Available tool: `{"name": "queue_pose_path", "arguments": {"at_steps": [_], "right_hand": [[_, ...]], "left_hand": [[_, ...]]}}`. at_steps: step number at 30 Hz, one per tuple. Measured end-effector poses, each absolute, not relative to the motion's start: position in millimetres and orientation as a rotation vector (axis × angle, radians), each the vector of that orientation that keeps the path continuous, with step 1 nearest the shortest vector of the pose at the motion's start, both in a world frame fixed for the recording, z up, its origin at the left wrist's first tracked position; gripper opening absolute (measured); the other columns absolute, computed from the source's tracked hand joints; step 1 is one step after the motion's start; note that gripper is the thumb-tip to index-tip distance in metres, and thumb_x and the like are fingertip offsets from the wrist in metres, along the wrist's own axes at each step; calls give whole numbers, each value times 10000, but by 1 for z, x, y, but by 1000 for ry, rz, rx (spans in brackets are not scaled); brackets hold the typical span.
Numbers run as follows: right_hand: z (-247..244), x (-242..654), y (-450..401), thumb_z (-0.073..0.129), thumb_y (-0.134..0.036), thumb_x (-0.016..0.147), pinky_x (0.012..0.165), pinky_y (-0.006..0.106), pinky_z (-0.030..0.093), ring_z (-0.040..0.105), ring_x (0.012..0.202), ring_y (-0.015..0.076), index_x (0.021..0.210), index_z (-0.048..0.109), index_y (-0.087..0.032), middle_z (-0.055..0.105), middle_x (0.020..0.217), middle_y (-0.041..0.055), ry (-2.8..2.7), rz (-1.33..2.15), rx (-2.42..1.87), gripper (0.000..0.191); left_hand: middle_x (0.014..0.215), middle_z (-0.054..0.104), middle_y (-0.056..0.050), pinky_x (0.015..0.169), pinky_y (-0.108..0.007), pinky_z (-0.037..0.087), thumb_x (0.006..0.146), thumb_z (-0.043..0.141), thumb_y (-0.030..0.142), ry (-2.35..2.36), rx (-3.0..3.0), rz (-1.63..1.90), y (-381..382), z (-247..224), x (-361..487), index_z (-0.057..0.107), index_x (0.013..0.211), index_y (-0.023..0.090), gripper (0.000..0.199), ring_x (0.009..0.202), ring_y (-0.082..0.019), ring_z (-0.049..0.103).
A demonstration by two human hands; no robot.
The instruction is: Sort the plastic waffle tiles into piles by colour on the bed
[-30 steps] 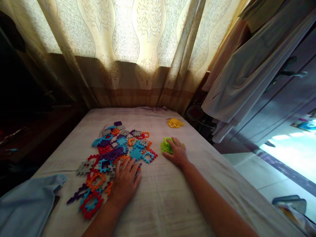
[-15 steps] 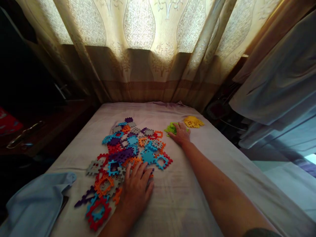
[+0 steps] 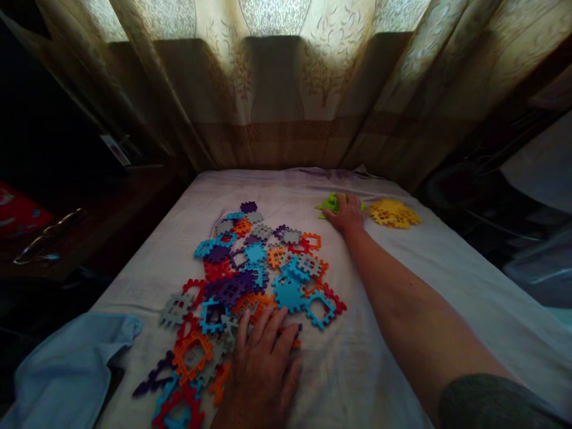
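Note:
Interlocking plastic tiles with notched edges lie in a loose, overlapping spread [image 3: 254,253] on the bed, in blue, purple, red, orange and grey. My left hand [image 3: 266,363] rests palm down on the near right edge of this spread, its fingers apart and nothing gripped. Farther off, my right hand [image 3: 349,211] lies over a small heap of lime-green tiles [image 3: 329,204], covering part of it; the fingers are spread across the top. Just right of that hand is a heap of yellow tiles [image 3: 394,213], which it does not hold.
A pale bedsheet [image 3: 366,345] lies under everything. Light blue cloth [image 3: 67,369] sits at the near left edge, beside a dark wooden cabinet [image 3: 89,208]. Patterned curtains [image 3: 277,89] hang beyond the far edge. Hanging cloth [image 3: 543,161] is at the right.
The view has tilted down and shifted left. My right hand and the green heap have moved a little toward the far edge, away from the yellow heap. My left hand stays on the spread.

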State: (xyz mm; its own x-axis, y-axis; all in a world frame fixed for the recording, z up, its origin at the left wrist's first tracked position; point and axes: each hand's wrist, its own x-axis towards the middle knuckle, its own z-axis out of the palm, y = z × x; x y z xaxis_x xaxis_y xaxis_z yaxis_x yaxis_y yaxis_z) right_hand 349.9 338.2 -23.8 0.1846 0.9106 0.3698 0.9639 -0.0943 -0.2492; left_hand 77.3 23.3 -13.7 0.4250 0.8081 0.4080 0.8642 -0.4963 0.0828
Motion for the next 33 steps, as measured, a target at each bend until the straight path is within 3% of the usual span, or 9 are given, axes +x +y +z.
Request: {"name": "queue_pose_path", "arguments": {"at_steps": [8,14,24,33], "right_hand": [[-26,349,331,485,-597,868,1062,684,182,261,1394,386,1474,373,-185,313,1543,216,-1758,-256,-1951,741],[-20,339,292,448,-463,915,1123,624,132,276,1405,351,1424,460,-166,361,1536,194,-1932,-368,-1792,589],[-3,322,185,497,-381,900,1052,504,344,452,1303,332,1399,498,-157,507,1430,191,-1936,-215,-1898,547],[-22,337,16,491,-387,912,1052,504,381,511,1268,317,1328,576,-168,554,1389,180,-1940,-203,-2022,478]], "left_hand": [[1377,596,-38,1210,-534,203,943,487,306,-1610,-2564,-737,23,-4,84,600,1254,275,331,1312,-226,491],[1376,596,-53,1195,-560,227,944,496,335,-1651,-2598,-738,24,-4,86,612,1232,273,317,1312,-248,494],[1329,628,-52,1166,-581,272,957,478,308,-1603,-2561,-741,29,-6,85,621,1213,273,295,1261,-252,534],[1286,656,-90,1129,-554,329,934,510,276,-1422,-2462,-757,36,-5,84,655,1169,230,280,1231,-270,561]]}}
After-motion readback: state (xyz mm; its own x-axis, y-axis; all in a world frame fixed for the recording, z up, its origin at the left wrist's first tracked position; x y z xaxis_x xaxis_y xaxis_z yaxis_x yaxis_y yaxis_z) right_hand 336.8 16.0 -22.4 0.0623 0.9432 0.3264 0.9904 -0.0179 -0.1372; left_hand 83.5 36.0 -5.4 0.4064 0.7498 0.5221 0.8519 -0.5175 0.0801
